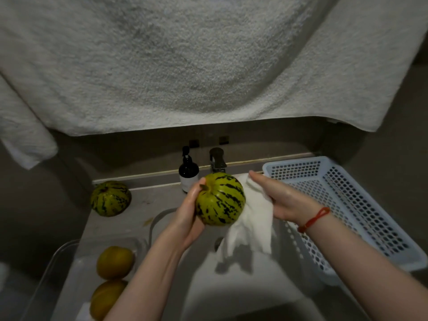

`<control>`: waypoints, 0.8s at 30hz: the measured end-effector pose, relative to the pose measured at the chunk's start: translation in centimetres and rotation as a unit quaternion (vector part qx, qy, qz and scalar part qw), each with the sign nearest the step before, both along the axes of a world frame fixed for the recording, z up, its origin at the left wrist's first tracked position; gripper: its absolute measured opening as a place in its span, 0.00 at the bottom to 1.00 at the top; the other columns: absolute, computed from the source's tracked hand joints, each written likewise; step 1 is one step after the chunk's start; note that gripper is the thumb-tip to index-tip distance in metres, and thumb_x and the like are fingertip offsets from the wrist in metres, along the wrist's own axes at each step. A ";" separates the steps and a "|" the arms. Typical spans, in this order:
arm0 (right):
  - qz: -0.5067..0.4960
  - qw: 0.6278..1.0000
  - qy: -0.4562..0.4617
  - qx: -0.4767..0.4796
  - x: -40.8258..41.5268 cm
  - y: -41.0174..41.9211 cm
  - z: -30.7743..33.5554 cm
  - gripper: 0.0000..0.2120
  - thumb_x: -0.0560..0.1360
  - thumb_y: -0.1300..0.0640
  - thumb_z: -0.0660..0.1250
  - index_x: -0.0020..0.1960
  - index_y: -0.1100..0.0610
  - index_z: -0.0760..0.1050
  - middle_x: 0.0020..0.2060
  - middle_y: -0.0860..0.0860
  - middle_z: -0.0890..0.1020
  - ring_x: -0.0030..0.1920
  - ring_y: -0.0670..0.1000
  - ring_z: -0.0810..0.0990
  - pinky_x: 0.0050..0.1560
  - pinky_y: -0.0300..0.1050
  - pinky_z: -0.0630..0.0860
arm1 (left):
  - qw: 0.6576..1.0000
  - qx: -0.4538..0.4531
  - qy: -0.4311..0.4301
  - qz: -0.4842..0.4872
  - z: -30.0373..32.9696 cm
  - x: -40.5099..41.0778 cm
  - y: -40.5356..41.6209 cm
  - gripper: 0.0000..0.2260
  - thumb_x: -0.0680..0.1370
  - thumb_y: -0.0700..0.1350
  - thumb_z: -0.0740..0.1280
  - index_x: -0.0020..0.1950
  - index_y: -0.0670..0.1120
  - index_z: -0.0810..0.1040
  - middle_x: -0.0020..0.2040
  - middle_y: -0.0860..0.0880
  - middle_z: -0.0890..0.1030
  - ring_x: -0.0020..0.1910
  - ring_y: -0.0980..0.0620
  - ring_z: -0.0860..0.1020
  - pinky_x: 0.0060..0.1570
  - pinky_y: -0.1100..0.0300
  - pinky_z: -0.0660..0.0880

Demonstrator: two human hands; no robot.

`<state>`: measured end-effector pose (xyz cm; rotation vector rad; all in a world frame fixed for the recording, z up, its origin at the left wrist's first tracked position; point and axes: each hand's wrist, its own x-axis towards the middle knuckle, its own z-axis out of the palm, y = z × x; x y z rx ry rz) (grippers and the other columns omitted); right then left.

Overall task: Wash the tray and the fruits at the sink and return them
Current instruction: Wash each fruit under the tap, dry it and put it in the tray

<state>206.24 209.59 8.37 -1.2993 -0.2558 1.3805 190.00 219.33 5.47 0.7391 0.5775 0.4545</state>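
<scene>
The left hand [188,213] cupped a striped green melon [220,198] from its left side and underneath, fingers curled round it, holding it up over the sink [243,286] so that the whole rind could be reached. The right hand [281,200] lay flat and straight-fingered against a white cloth [252,218], pressing it onto the melon's right side; most likely this was a wiping or drying stroke, the cloth's loose end hanging down toward the basin. The white perforated tray [352,200] stood tilted at the right of the sink, one end raised, probably left so to drain. A second striped melon [110,198] rested on the tabletop [148,200] at the left, near the wall, apart from two plainer yellow fruits [115,262] lying in a clear container [58,262] below it, which suggests sorting of washed from unwashed, though which was which could not be told. A dark pump bottle [188,173] stood beside the tap [217,159]
</scene>
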 end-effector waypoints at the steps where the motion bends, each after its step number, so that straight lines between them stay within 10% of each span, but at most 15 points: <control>1: 0.019 0.999 0.037 0.031 -0.3 -0.2 -0.3 0.22 0.80 0.48 0.55 0.55 0.65 0.78 0.48 0.61 0.83 0.46 0.57 0.84 0.50 0.50 0.80 | 1.000 -0.001 0.005 0.006 0.1 -0.1 -0.1 0.14 0.80 0.51 0.56 0.55 0.45 0.78 0.54 0.41 0.82 0.54 0.45 0.79 0.49 0.50 0.76; 10: 0.011 0.938 0.218 0.270 -1.9 -3.2 -4.0 0.30 0.51 0.75 0.72 0.54 0.72 0.78 0.55 0.67 0.79 0.55 0.64 0.80 0.51 0.59 0.79 | 0.994 -0.105 0.012 0.022 -0.9 -2.2 0.4 0.19 0.79 0.55 0.56 0.58 0.44 0.77 0.57 0.39 0.79 0.58 0.41 0.76 0.51 0.47 0.73; 16: 0.066 0.920 0.224 0.315 -2.1 -4.1 -3.7 0.27 0.60 0.80 0.62 0.58 0.68 0.77 0.57 0.64 0.79 0.59 0.61 0.78 0.61 0.55 0.73 | 0.993 -0.117 0.032 0.011 -0.9 -2.9 0.3 0.20 0.79 0.58 0.54 0.53 0.47 0.80 0.49 0.41 0.83 0.47 0.43 0.78 0.39 0.56 0.71; 24: 0.035 0.980 -0.159 0.116 -4.0 -2.6 -4.2 0.11 0.72 0.66 0.68 0.53 0.57 0.76 0.44 0.50 0.85 0.46 0.50 0.83 0.42 0.37 0.79 | 0.990 -0.129 0.052 0.000 -1.6 -3.0 0.1 0.21 0.78 0.58 0.55 0.58 0.46 0.78 0.52 0.41 0.81 0.46 0.43 0.77 0.40 0.56 0.70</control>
